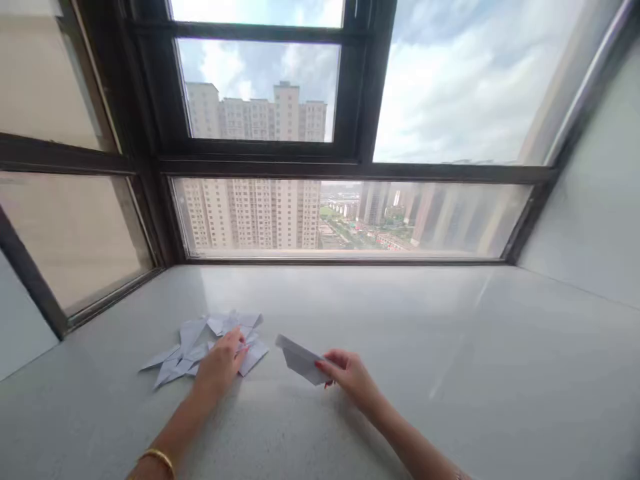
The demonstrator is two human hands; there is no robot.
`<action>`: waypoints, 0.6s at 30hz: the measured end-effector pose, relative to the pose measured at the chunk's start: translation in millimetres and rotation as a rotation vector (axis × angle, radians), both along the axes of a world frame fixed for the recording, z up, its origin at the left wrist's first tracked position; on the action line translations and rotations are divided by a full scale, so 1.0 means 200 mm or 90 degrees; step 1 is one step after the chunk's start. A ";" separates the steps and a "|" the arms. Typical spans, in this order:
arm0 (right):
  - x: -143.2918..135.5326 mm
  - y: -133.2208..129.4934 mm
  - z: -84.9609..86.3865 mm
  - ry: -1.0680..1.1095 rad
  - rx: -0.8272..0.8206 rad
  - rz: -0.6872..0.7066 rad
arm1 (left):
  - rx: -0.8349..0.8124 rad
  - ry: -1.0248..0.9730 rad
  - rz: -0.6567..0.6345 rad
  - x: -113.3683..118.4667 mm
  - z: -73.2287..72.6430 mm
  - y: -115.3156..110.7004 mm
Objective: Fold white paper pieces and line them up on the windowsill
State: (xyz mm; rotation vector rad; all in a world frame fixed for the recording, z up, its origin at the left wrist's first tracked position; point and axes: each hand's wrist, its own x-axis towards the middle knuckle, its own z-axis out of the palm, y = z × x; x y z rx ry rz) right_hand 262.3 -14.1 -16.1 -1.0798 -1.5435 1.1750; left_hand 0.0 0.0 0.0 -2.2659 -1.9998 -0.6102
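Note:
Several folded white paper pieces (187,350) lie in a loose pile on the pale sill at the left. My left hand (224,357) rests over the right part of this pile, fingers bent among the papers; whether it grips one is hidden. In my right hand (347,375), to the right of the pile, a folded white paper (300,360) is pinched between thumb and fingers. That paper is held slightly above the sill, its long end pointing left toward the pile, apart from the other pieces.
The pale, glossy sill (425,333) stretches out under both hands. Dark window frames (350,172) border it at the back and left, with tall buildings outside. A white wall (595,200) stands at the right.

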 end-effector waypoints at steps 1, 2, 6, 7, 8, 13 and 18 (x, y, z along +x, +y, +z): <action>0.00 0.00 0.00 -0.001 -0.001 0.000 | 0.000 0.001 0.006 0.00 0.00 0.00; 0.00 0.00 0.00 -0.003 -0.001 -0.001 | 0.001 0.002 0.013 0.01 -0.01 0.00; 0.00 0.00 0.00 -0.011 -0.009 -0.004 | 0.006 0.004 0.040 0.01 -0.02 0.01; 0.00 0.00 0.01 -0.013 -0.012 -0.006 | 0.009 0.003 0.047 0.00 -0.02 0.01; 0.00 -0.01 0.01 -0.015 -0.016 -0.008 | 0.012 0.002 0.053 -0.01 -0.02 0.01; 0.00 -0.01 0.02 0.003 -0.027 -0.006 | 0.162 -0.091 0.076 -0.09 0.08 -0.01; -0.02 -0.02 0.03 0.027 -0.028 0.003 | 0.367 -0.567 -0.046 -0.05 0.20 -0.05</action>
